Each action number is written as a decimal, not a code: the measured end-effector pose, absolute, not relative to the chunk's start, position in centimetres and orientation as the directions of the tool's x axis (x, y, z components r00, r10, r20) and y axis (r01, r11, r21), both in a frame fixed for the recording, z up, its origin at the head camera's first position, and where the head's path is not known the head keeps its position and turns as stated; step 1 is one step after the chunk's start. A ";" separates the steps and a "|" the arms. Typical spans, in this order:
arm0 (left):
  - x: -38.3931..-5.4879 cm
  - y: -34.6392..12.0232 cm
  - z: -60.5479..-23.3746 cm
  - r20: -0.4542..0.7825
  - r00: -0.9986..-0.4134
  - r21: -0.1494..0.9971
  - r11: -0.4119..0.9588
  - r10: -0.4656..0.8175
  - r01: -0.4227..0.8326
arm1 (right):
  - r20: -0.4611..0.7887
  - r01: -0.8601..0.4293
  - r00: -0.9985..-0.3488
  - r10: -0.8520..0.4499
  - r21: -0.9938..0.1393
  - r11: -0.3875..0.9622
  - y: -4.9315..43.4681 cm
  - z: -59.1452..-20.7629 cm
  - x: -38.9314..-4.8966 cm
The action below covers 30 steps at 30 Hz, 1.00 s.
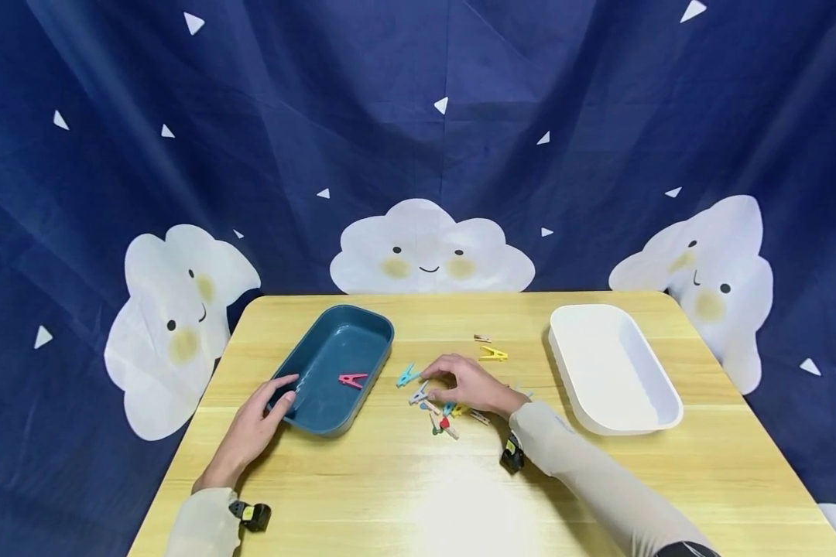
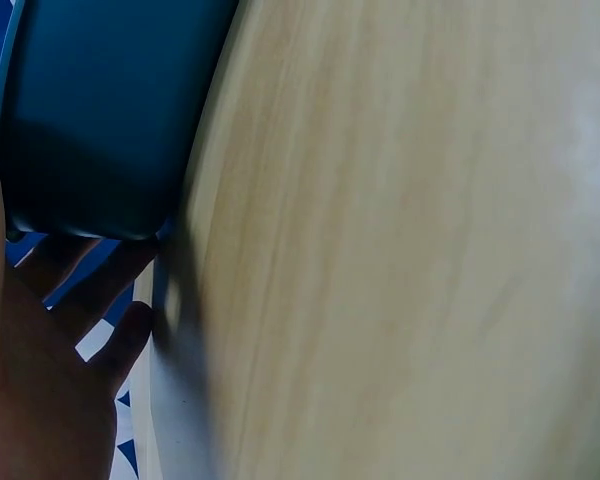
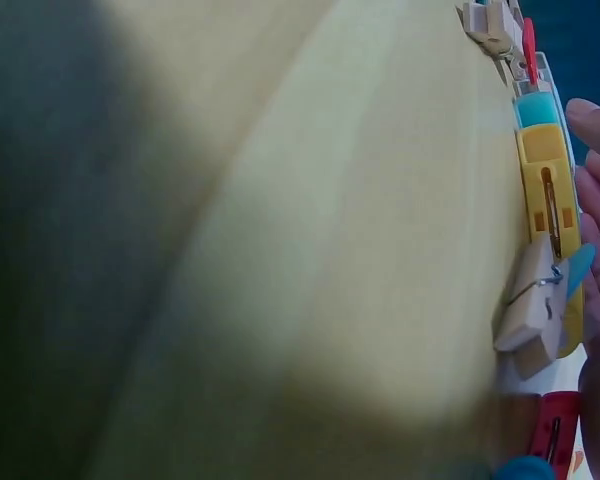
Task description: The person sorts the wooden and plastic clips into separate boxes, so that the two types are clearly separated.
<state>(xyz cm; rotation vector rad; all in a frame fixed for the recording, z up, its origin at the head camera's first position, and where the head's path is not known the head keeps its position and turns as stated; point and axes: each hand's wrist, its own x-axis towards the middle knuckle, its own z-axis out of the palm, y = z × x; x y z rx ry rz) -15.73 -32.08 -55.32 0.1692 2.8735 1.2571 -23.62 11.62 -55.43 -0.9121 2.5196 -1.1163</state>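
Teal bin point(image 1: 337, 352) holds red clip point(image 1: 345, 379); left hand point(image 1: 253, 424) at near-left rim, some fingers hidden, cannot tell whether gripping; right hand point(image 1: 472, 384), thumb and index apart, beside pale-blue clip point(image 1: 418, 394), hides part of loose clips point(image 1: 445, 423) on table point(image 1: 362, 495); right wrist view cuts off fingers, table largely blurred

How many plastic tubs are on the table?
2. One dark blue tub on the left, by the left hand, with a red clothespin inside, and one white tub on the right. None look hidden.
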 end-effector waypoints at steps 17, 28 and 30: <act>-15.7 -32.2 -55.5 0.046 -0.994 0.729 0.678 0.098 0.100 | 0.064 -0.501 -0.764 -0.642 -0.686 0.528 11.5 -55.5 -23.6; -15.7 -32.2 -55.6 0.051 -0.994 0.727 0.678 0.097 0.104 | 0.094 -0.470 -0.790 -0.606 -0.727 0.500 11.0 -54.6 -23.9; -15.8 -32.1 -55.6 0.052 -0.994 0.727 0.678 0.097 0.105 | 0.109 -0.473 -0.792 -0.601 -0.731 0.492 10.8 -54.2 -24.0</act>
